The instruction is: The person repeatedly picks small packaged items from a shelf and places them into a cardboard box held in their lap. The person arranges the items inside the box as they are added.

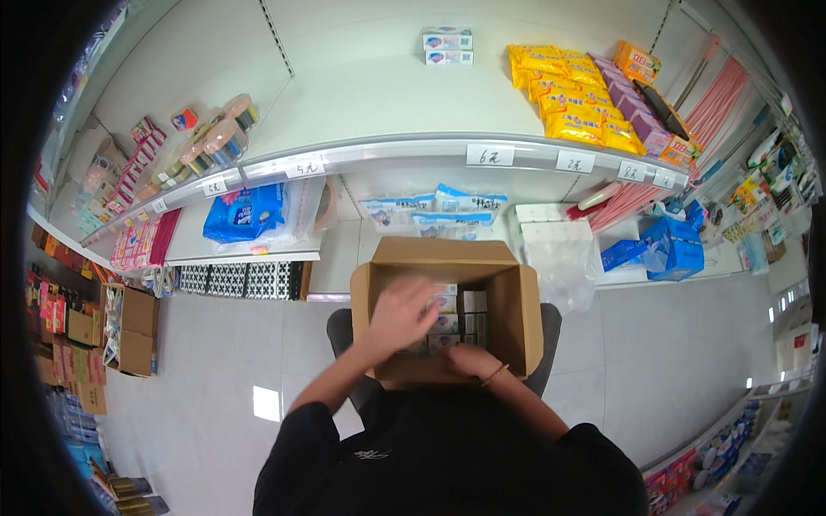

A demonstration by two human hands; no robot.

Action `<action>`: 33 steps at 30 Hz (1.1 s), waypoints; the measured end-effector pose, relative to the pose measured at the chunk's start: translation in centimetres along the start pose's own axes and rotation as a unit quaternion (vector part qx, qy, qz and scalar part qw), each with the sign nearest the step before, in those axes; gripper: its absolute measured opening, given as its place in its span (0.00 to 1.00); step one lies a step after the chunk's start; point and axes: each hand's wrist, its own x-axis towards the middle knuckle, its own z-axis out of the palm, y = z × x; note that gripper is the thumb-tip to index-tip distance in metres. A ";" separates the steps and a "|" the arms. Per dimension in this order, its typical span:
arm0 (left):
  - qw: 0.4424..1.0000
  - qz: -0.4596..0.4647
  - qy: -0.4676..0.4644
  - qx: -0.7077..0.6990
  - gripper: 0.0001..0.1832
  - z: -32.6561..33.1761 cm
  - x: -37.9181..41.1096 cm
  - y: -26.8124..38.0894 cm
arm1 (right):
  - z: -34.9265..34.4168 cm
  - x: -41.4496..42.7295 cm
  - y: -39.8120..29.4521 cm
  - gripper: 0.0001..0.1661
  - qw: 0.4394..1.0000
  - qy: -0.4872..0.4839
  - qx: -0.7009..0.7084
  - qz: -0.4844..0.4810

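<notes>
An open cardboard box [530, 322] stands before me, with its flaps spread. Small white soap boxes [444, 322] lie in a column inside it, beside darker small boxes [475, 322] on the right. My left hand [403, 314] is blurred over the left half of the box, above the soap boxes; whether it holds anything is unclear. At the near inner side, my right hand [471, 361] reaches in close to the lowest soap boxes, its fingertips partly hidden. Two similar soap boxes [448, 58] are stacked on the upper shelf.
The shelf edge [387, 153] with price tags runs across beyond the carton. Yellow packets [574, 109] and purple boxes [645, 129] occupy its right part. Clear-wrapped white rolls [558, 248] stand below, right of the carton. A dark seat [550, 316] shows beneath it.
</notes>
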 end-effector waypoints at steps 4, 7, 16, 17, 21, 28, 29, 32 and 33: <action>0.984 0.075 0.158 0.024 0.15 -4.5 11.6 -1.4 | 1.0 0.6 1.5 0.22 0.998 0.033 0.049 0.000; 0.977 0.108 0.184 0.020 0.14 -6.8 20.8 -3.3 | 1.0 0.8 2.3 0.21 0.997 0.066 0.046 -0.008; 0.963 -0.021 0.129 0.237 0.36 -3.9 38.8 -15.8 | 0.9 0.4 2.0 0.22 0.992 0.110 0.059 -0.016; 0.974 -0.060 0.128 0.175 0.39 -3.6 40.1 -17.3 | 0.7 0.2 1.8 0.24 0.993 0.094 0.066 0.001; 0.968 -0.185 0.135 -0.103 0.46 -3.0 43.0 -20.1 | -0.5 -0.3 1.2 0.24 0.993 0.101 0.063 0.004; 0.952 -0.234 0.101 0.170 0.42 -1.9 42.0 -16.8 | -0.6 -0.6 0.7 0.22 0.991 0.113 0.071 -0.003; 0.947 -0.213 0.111 0.213 0.40 -1.8 41.7 -16.5 | -0.5 -0.6 0.8 0.22 0.991 0.112 0.074 0.001; 0.927 -0.135 0.141 0.320 0.35 -1.8 41.1 -16.5 | -0.5 -0.6 0.8 0.23 0.991 0.118 0.065 -0.008; 0.922 -0.101 0.151 0.342 0.34 -2.1 41.1 -16.7 | -0.5 -0.6 0.8 0.23 0.991 0.116 0.069 -0.012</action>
